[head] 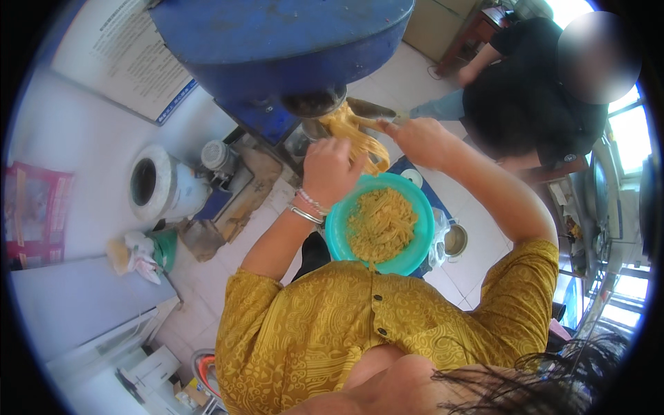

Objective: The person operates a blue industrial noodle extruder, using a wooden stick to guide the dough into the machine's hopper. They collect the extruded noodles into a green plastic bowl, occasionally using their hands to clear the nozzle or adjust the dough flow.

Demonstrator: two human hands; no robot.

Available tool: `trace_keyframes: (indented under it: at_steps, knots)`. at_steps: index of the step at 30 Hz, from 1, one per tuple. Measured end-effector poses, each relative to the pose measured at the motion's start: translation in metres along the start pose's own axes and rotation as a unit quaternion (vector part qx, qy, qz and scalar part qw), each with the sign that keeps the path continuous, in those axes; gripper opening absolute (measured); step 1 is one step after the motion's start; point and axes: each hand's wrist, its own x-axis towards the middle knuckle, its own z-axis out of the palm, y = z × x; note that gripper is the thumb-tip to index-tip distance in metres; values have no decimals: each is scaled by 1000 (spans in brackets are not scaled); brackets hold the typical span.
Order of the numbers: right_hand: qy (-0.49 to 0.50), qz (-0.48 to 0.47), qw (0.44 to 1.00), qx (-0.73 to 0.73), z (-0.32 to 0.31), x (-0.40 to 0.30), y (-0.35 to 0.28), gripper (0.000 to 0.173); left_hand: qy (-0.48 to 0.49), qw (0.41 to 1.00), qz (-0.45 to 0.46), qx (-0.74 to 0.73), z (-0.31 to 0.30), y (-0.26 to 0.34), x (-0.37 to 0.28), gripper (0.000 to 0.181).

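Yellow dough strands (363, 145) hang from the round outlet (316, 101) beneath a large blue machine (290, 41). My left hand (332, 168) is at the left side of the strands, its fingers partly hidden; whether it grips them is unclear. My right hand (417, 140) is closed on a wooden-looking handle (369, 123) that reaches to the strands near the outlet. Below both hands, in front of my body, stands a turquoise plastic basin (425, 228) holding crumbly yellow dough and some strands (384, 223).
A person in dark clothes (519, 93) is at the upper right. A metal pot (455, 239) stands on the tiled floor right of the basin. At the left are a white cylindrical container (181, 187), a motor (218, 154) and a green bucket (165, 249).
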Motion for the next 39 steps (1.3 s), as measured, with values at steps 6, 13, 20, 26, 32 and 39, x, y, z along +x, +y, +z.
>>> trace_keyframes:
  at_steps: [6, 13, 20, 26, 32, 39]
  knots:
    - [-26, -8, 999, -25, 3, 8, -4, 62, 95, 986, 98, -99, 32, 4, -28, 51]
    - [-11, 11, 1000, 2, 17, 18, -11, 64, 86, 978, 110, -157, 22, 30, -24, 44]
    - [79, 59, 991, 90, 41, 28, -13, 64, 16, 966, -10, -257, 23, 42, 1, 40]
    - [69, 85, 980, 169, 30, 0, 24, 47, 126, 983, 94, -89, 24, 35, 2, 46]
    - [60, 70, 977, 193, 35, 29, 13, 45, 145, 974, 151, 83, 74, -13, 14, 64]
    - [42, 30, 992, 112, 29, 50, 9, 50, 112, 980, 145, 74, 74, -8, 27, 65]
